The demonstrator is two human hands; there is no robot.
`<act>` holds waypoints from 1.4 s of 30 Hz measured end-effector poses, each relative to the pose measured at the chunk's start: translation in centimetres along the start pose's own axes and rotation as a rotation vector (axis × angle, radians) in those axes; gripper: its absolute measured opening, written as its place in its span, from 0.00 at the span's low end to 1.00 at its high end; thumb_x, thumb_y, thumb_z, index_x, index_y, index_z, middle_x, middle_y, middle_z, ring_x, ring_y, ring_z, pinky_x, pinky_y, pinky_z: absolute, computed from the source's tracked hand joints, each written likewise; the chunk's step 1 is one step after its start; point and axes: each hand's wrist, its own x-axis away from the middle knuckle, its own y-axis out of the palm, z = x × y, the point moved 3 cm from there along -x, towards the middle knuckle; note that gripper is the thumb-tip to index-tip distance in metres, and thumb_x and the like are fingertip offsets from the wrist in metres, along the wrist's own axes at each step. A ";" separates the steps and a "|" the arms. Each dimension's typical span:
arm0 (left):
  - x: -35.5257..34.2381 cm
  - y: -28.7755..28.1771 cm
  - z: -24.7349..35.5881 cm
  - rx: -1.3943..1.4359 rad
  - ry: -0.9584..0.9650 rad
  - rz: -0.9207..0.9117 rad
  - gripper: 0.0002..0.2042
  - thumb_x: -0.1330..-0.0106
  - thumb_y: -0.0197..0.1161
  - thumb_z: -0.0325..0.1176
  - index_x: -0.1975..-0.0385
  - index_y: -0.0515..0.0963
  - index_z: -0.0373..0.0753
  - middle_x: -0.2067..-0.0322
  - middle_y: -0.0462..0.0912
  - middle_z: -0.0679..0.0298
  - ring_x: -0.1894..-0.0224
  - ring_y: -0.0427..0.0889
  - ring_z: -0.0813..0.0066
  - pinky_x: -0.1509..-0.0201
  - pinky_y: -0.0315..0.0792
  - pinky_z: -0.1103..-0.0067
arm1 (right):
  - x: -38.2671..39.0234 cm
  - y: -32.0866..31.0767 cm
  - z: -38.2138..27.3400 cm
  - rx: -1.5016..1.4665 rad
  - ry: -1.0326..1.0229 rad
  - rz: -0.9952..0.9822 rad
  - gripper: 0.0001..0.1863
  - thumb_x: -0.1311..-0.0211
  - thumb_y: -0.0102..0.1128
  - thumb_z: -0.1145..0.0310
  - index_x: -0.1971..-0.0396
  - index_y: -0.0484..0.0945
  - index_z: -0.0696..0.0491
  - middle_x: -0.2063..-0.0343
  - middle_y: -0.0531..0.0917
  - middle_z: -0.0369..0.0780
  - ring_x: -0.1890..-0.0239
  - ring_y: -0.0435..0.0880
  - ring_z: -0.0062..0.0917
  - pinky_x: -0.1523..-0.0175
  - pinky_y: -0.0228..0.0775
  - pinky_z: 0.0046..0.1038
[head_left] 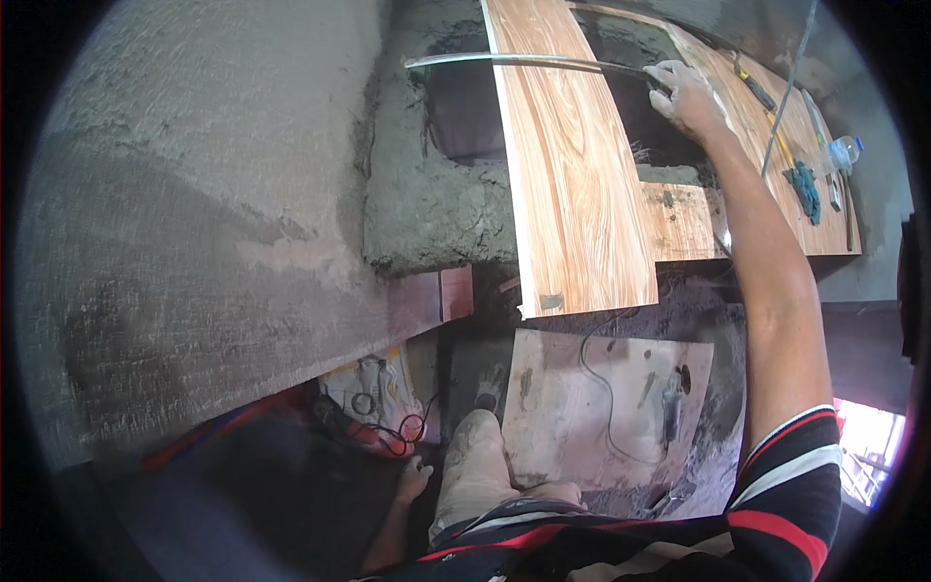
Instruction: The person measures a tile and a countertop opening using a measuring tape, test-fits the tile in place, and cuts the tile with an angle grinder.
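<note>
At the far right, my right hand, pale with dust on the fingers, is closed on the end of a long thin metal strip. The strip lies crosswise over a long wood-grain plank, which spans an opening in a rough cement ledge. Low in the view, my left hand hangs beside my knee with curled fingers. Whatever it may hold is too small to make out. Close by it are a red tool and a black looped cable.
More wood-grain board at right carries a yellow-and-black hand tool, a teal glove and a plastic bottle. Below, a dusty board bears a corded power tool. A plastered wall rises on the left.
</note>
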 end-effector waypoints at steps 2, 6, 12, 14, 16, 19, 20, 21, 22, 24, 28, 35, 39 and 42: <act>-0.1 0.2 -0.2 -0.001 -0.003 -0.016 0.34 0.38 0.65 0.43 0.36 0.71 0.26 0.41 0.78 0.40 0.37 0.77 0.49 0.33 0.69 0.64 | 0.9 -0.7 -0.4 -0.108 0.005 0.040 0.26 0.35 0.60 0.55 0.37 0.78 0.41 0.38 0.75 0.39 0.37 0.75 0.40 0.31 0.68 0.40; -0.5 0.5 -0.6 -0.054 0.031 -0.049 0.34 0.37 0.64 0.43 0.36 0.70 0.25 0.40 0.77 0.39 0.35 0.76 0.48 0.31 0.69 0.64 | 4.2 -4.5 -2.1 -0.286 0.043 0.067 0.25 0.36 0.59 0.56 0.39 0.79 0.43 0.41 0.78 0.41 0.40 0.78 0.41 0.33 0.69 0.39; 0.5 1.5 2.7 -0.246 0.089 -0.096 0.35 0.37 0.64 0.46 0.35 0.69 0.25 0.38 0.75 0.39 0.34 0.75 0.47 0.31 0.68 0.63 | 17.9 -15.3 -5.1 -0.403 -0.134 0.296 0.22 0.41 0.61 0.68 0.46 0.80 0.57 0.50 0.81 0.48 0.45 0.81 0.41 0.37 0.71 0.36; 1.2 2.1 4.1 -0.284 0.097 -0.132 0.34 0.36 0.63 0.47 0.36 0.71 0.27 0.38 0.75 0.39 0.34 0.75 0.46 0.31 0.68 0.62 | 24.6 -17.4 -5.2 -0.488 -0.073 0.285 0.20 0.44 0.62 0.73 0.49 0.81 0.60 0.52 0.81 0.50 0.47 0.82 0.41 0.39 0.71 0.34; 2.4 3.3 4.5 -0.335 0.111 -0.165 0.33 0.36 0.61 0.49 0.37 0.72 0.29 0.38 0.75 0.39 0.34 0.75 0.45 0.31 0.68 0.62 | 32.1 -18.8 -4.9 -0.561 -0.007 0.255 0.20 0.46 0.62 0.76 0.51 0.81 0.61 0.53 0.81 0.50 0.48 0.82 0.40 0.40 0.73 0.33; 4.5 5.9 2.0 -0.540 0.140 -0.057 0.30 0.34 0.59 0.50 0.39 0.76 0.33 0.39 0.77 0.41 0.36 0.76 0.46 0.32 0.69 0.62 | 43.5 -20.0 -5.2 -0.674 0.122 0.143 0.20 0.48 0.62 0.75 0.52 0.81 0.61 0.54 0.82 0.48 0.50 0.83 0.39 0.42 0.74 0.33; 5.8 6.9 1.3 -0.446 0.160 -0.073 0.28 0.34 0.59 0.50 0.42 0.77 0.33 0.41 0.79 0.42 0.37 0.77 0.47 0.33 0.69 0.62 | 47.7 -19.9 -5.1 -0.762 0.214 0.084 0.19 0.48 0.62 0.74 0.53 0.82 0.60 0.54 0.82 0.48 0.51 0.83 0.39 0.43 0.74 0.33; 7.2 8.0 0.5 -0.352 0.182 -0.091 0.27 0.33 0.58 0.50 0.44 0.79 0.34 0.43 0.80 0.43 0.37 0.78 0.48 0.33 0.70 0.62 | 52.1 -19.8 -4.9 -0.847 0.307 0.022 0.19 0.48 0.62 0.73 0.54 0.82 0.59 0.54 0.81 0.49 0.51 0.83 0.38 0.43 0.74 0.33; 7.7 8.3 -2.0 -0.352 0.173 -0.069 0.27 0.33 0.58 0.50 0.44 0.79 0.34 0.43 0.80 0.43 0.37 0.78 0.48 0.33 0.70 0.62 | 56.6 -19.1 -4.6 -0.876 0.382 -0.109 0.19 0.48 0.62 0.72 0.53 0.82 0.58 0.54 0.81 0.49 0.51 0.82 0.38 0.43 0.74 0.34; 8.1 9.2 -5.9 -0.652 0.448 -0.103 0.26 0.32 0.58 0.51 0.48 0.81 0.33 0.47 0.82 0.42 0.40 0.80 0.47 0.36 0.72 0.61 | 67.0 -15.8 -3.5 -0.846 0.429 -0.211 0.18 0.47 0.64 0.70 0.54 0.82 0.56 0.58 0.82 0.46 0.54 0.82 0.36 0.46 0.74 0.34; 14.2 9.8 -2.7 -0.282 0.065 -0.005 0.25 0.34 0.62 0.50 0.53 0.82 0.30 0.49 0.84 0.42 0.44 0.83 0.47 0.42 0.76 0.60 | 89.2 -9.3 -6.1 -0.791 0.630 -0.475 0.14 0.47 0.65 0.63 0.63 0.85 0.54 0.68 0.85 0.47 0.62 0.85 0.37 0.55 0.76 0.38; 12.1 8.7 -1.4 -0.354 0.057 -0.079 0.23 0.42 0.66 0.43 0.54 0.82 0.28 0.57 0.85 0.41 0.54 0.86 0.49 0.52 0.78 0.61 | 115.4 -6.3 -12.2 -0.795 0.687 -1.032 0.20 0.45 0.66 0.53 0.55 0.88 0.45 0.60 0.90 0.43 0.55 0.89 0.37 0.48 0.79 0.38; 6.7 5.4 0.2 -0.314 0.164 -0.065 0.19 0.43 0.66 0.41 0.59 0.82 0.31 0.68 0.84 0.46 0.66 0.85 0.54 0.61 0.76 0.62 | 118.4 -6.3 -12.8 -0.820 0.671 -1.112 0.19 0.43 0.66 0.53 0.54 0.88 0.44 0.58 0.90 0.42 0.54 0.88 0.35 0.47 0.78 0.37; 4.5 3.8 4.3 -0.157 0.285 0.069 0.16 0.41 0.65 0.42 0.65 0.81 0.33 0.76 0.82 0.53 0.72 0.82 0.61 0.67 0.73 0.65 | 117.1 -5.3 -13.2 -0.866 0.646 -1.084 0.19 0.43 0.66 0.53 0.53 0.88 0.44 0.57 0.90 0.41 0.53 0.88 0.34 0.46 0.78 0.36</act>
